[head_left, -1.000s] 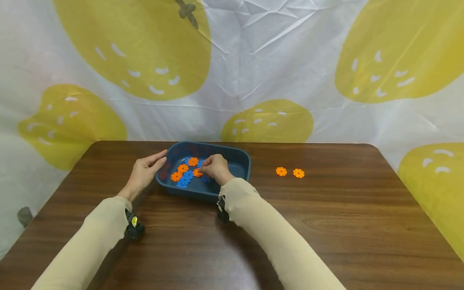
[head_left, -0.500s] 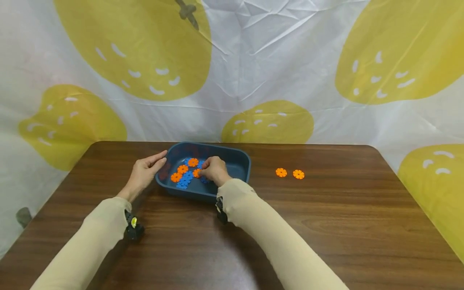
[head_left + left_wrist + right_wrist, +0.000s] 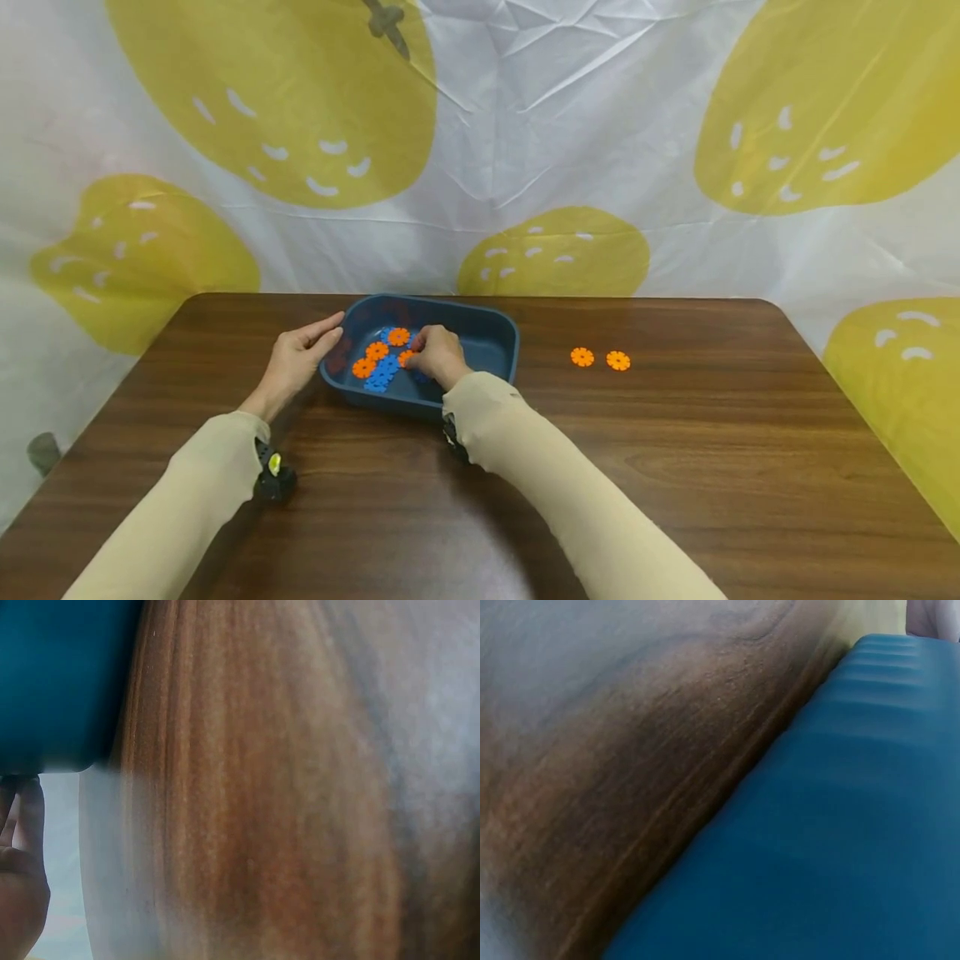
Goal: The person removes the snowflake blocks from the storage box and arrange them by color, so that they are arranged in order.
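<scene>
A dark blue plastic basin stands near the back edge of the table. Lying in it are several notched plastic snowflake discs, some blue and some orange. My left hand is at the basin's left end, its extended fingers and thumb right at the rim; the left wrist view shows those fingers against the basin's edge. Inside the basin, my right hand has curled fingers down at an orange disc, partly covering it. I cannot tell whether the fingertips pinch a disc.
Two orange discs lie side by side on the brown wooden table, to the right of the basin. A white cloth with yellow fruit prints hangs behind the table. The basin's blue outer wall fills much of the right wrist view.
My right hand has shifted slightly left over the orange disc, hiding more of it. The left hand stays at the rim, and the two discs on the table have not moved.
</scene>
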Motion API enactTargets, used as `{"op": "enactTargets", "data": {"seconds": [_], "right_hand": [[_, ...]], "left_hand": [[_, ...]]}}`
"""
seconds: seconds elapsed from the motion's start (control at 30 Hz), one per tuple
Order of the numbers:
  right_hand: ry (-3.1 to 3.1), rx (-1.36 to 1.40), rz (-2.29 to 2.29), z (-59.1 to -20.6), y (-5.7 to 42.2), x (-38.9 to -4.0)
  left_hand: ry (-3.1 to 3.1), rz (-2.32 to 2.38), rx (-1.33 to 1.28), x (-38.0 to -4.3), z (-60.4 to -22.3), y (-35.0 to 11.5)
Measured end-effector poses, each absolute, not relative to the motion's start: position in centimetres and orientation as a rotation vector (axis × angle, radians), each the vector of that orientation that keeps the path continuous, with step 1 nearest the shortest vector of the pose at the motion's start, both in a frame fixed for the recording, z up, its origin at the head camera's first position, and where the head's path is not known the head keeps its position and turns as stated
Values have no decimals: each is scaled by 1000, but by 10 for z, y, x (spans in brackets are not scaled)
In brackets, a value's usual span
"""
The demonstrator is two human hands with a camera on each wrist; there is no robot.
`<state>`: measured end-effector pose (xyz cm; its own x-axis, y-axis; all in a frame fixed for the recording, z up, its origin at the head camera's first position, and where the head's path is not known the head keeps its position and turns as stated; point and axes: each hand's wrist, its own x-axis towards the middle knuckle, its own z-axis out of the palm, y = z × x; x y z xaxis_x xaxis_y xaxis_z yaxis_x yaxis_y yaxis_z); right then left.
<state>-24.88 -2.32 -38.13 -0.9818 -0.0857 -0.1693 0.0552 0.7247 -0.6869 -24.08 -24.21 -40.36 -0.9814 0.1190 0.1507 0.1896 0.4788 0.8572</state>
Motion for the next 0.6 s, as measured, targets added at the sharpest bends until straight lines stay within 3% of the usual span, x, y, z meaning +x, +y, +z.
{"op": "enactTargets", "data": {"seconds": [0.6], "right_hand": [[2802,-57,-992,-385,-23,-248]], "left_hand": [[-2624,-1545,-269,-238,-401,-239]]}}
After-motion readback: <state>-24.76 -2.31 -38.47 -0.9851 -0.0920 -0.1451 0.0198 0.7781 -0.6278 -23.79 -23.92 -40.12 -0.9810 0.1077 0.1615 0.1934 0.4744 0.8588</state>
